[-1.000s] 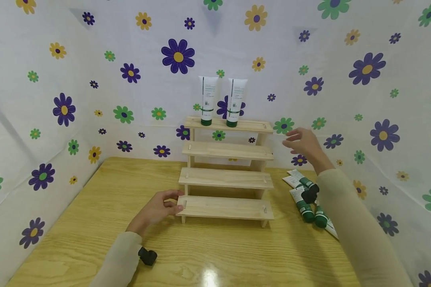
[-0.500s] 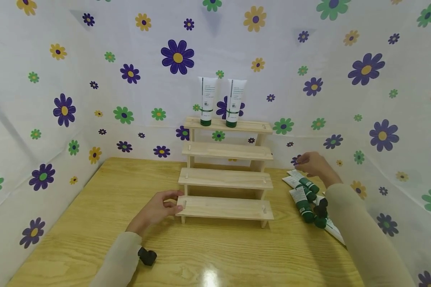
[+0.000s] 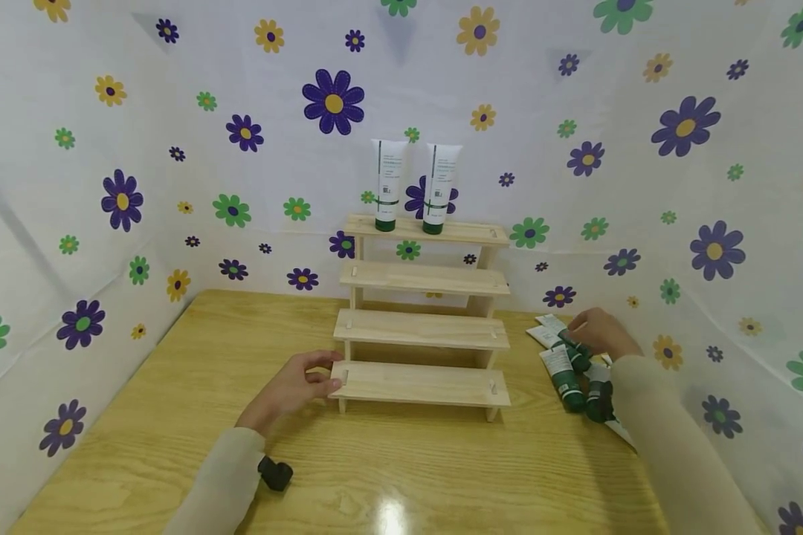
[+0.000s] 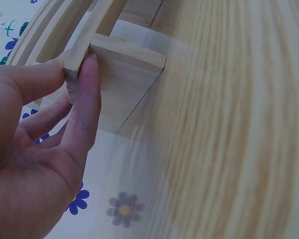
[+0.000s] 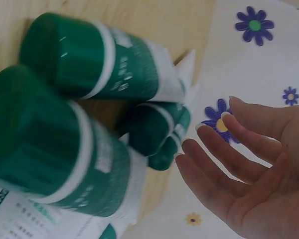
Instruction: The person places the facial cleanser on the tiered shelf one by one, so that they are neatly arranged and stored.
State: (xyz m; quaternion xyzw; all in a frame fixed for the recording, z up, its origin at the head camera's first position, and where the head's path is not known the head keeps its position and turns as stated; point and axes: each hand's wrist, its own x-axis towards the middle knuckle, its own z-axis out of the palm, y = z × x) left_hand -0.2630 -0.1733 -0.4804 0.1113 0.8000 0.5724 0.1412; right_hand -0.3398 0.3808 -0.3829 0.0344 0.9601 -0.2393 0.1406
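Observation:
A stepped wooden display shelf (image 3: 418, 383) stands mid-table. My left hand (image 3: 302, 385) pinches the left end of its lowest board between thumb and fingers; in the left wrist view that hand (image 4: 50, 124) grips the board's corner. Two white tubes with green caps, one tube (image 3: 389, 178) beside another tube (image 3: 440, 182), stand upright on the top step. At the right, my right hand (image 3: 602, 332) hovers over the far side of a pile of similar tubes (image 3: 562, 375). In the right wrist view its fingers (image 5: 209, 184) are loosely bent, apart from the green caps (image 5: 134, 127).
The wooden table (image 3: 388, 461) carries everything. White cloth walls (image 3: 294, 148) with printed flowers enclose its back and sides, close behind the shelf and the tube pile. The shelf's three lower steps hold no tubes.
My right hand has come down from beside the shelf's upper steps, moving rightward to the tube pile. My left hand keeps its hold on the lowest board.

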